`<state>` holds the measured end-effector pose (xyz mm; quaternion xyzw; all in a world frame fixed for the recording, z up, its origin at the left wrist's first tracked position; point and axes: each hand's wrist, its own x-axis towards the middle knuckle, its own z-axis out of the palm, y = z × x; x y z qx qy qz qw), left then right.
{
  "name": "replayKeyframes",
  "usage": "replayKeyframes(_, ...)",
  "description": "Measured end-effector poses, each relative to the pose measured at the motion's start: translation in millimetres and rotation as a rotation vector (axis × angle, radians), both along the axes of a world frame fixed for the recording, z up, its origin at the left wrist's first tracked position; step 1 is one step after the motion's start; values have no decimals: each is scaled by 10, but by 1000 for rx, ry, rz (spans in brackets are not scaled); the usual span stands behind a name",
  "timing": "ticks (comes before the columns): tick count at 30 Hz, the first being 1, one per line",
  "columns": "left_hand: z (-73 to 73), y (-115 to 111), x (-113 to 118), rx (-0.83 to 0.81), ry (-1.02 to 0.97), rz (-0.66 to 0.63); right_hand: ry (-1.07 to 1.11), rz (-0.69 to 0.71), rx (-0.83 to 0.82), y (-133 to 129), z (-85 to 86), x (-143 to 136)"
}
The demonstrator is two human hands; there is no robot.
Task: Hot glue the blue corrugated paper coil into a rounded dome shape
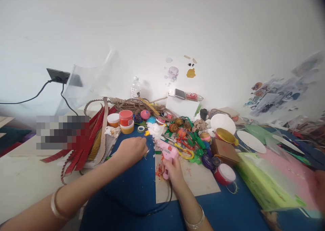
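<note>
The pink glue gun sits in the grasp of the right hand, its handle inside the curled fingers and its body rising just beyond them, nose turned up and leftward toward a crumpled white tissue. It has a small orange part by the handle, and a dark cord runs from the handle's foot toward the person and then left over the blue table. Below the right hand lies a pale board with red and orange marks to the hand's left. The left hand is clenched, left of the glue gun and apart from it; whether it pinches something small, I cannot tell. Stacked tubs stand just beyond the left hand, and a brown box lies right of the right hand
</note>
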<state>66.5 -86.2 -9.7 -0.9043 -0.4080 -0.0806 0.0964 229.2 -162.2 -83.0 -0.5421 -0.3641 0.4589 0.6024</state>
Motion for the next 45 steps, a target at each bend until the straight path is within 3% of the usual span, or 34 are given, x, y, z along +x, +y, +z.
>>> replayKeyframes(7,24,-23,-50,-188,33,101,221,78,105,-18,149,11)
replayKeyframes(11,51,-55,-81,-179,33,124,253,90,183,-15,124,23)
replayKeyframes(16,-32,-28,-120,-269,-38,114,303,138,243,3,97,24)
replayKeyframes(22,-134,73,-153,-372,-147,30,382,167,297,-4,123,33)
replayKeyframes(31,-75,47,-100,-387,-247,-54,363,144,283,-10,129,26)
replayKeyframes(37,-128,45,-88,-375,-307,-101,373,90,313,1,145,34)
replayKeyframes(45,-148,-6,-35,-447,-354,72,360,98,290,4,115,46)
